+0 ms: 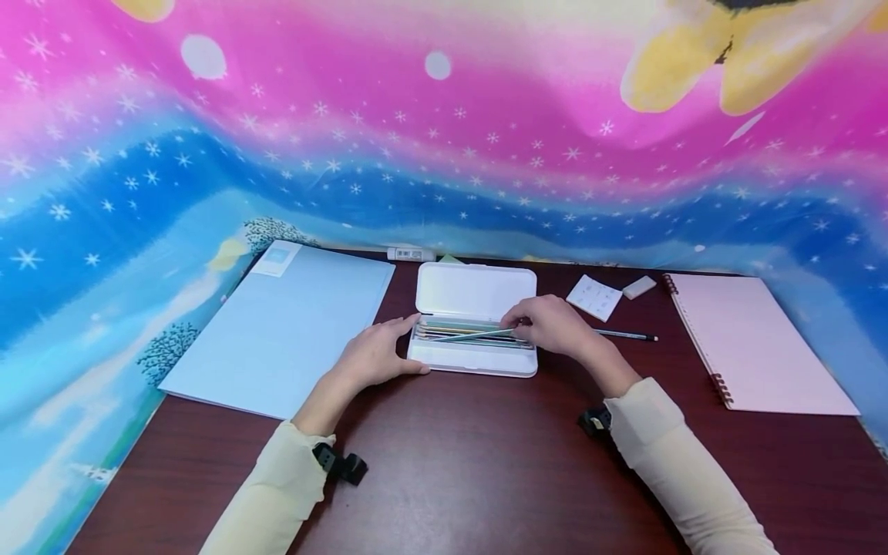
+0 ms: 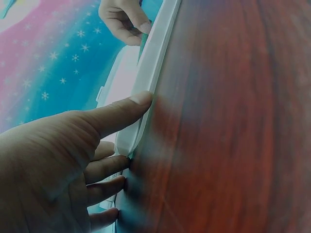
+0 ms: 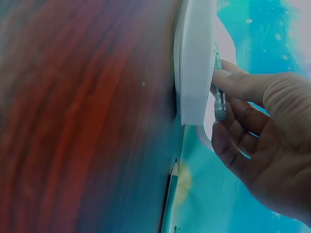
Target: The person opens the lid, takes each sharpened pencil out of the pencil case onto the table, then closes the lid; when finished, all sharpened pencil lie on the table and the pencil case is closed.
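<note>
A white pencil case (image 1: 475, 364) lies open on the table, its lid (image 1: 476, 289) tipped back. Several pencils (image 1: 433, 330) lie lengthwise inside. My left hand (image 1: 371, 354) holds the case's left end, thumb at the front corner and fingers along the side; in the left wrist view the thumb (image 2: 121, 114) touches the case's rim. Between thumb and fingers my right hand (image 1: 555, 327) pinches a green pencil (image 1: 472, 335), slanted over the others, its tip to the left. The eraser end (image 3: 220, 112) of this pencil shows in the right wrist view.
Another pencil (image 1: 627, 334) lies right of the case, partly behind my right hand. Farther right are a small white paper pad (image 1: 594, 297), an eraser (image 1: 640, 287) and a pink spiral notebook (image 1: 766, 343). A light-blue folder (image 1: 298, 331) lies left; a white tube (image 1: 411, 254) lies behind.
</note>
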Motion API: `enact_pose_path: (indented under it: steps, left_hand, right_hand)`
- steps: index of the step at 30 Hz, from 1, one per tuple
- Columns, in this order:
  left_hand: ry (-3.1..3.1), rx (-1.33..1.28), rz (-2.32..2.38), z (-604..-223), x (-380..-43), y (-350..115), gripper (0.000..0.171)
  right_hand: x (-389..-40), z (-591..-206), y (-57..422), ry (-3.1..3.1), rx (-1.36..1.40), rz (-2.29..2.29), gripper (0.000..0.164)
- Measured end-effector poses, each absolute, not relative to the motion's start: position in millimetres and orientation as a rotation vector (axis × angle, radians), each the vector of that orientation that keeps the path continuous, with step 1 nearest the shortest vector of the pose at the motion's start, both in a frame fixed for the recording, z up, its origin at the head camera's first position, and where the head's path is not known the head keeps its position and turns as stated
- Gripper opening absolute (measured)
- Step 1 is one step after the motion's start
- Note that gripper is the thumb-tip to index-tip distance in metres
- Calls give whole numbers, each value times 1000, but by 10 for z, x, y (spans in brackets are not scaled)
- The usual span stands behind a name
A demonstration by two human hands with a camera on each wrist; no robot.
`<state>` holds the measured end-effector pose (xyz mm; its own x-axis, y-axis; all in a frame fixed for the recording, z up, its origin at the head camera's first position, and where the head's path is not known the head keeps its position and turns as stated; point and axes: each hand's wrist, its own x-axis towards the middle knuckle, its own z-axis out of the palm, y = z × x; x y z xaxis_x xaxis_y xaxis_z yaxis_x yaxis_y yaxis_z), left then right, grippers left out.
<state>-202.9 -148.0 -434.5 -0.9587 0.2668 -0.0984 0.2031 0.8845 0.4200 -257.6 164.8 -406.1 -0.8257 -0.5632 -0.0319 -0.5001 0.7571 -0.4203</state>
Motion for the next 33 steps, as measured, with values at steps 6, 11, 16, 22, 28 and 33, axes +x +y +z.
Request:
enact_pose_path:
  steps: [6, 11, 16, 22, 28, 33]
  left_hand:
    - [2898, 359, 628, -4346, -2035, -1470, 97]
    - [2891, 352, 635, -4337, -2034, -1473, 97]
    - [2899, 360, 638, -4332, -2031, -1484, 97]
    - [2896, 367, 650, -4362, -2030, -1481, 97]
    - [2899, 375, 658, -4375, -2028, -1476, 96]
    - [2901, 371, 652, -4370, -2036, -1481, 97]
  right_hand:
    - [-2568, -4040, 1772, 2796, -872, -728, 23]
    - [-2558, -4022, 1915, 2824, -879, -810, 22]
    - [-2562, -4006, 2099, 2849, -880, -856, 21]
    - [-2576, -4015, 2322, 2820, -806, -948, 21]
    - [-2580, -4064, 2558, 2843, -733, -974, 18]
    - [-2571, -4074, 2767, 2881, -710, -953, 16]
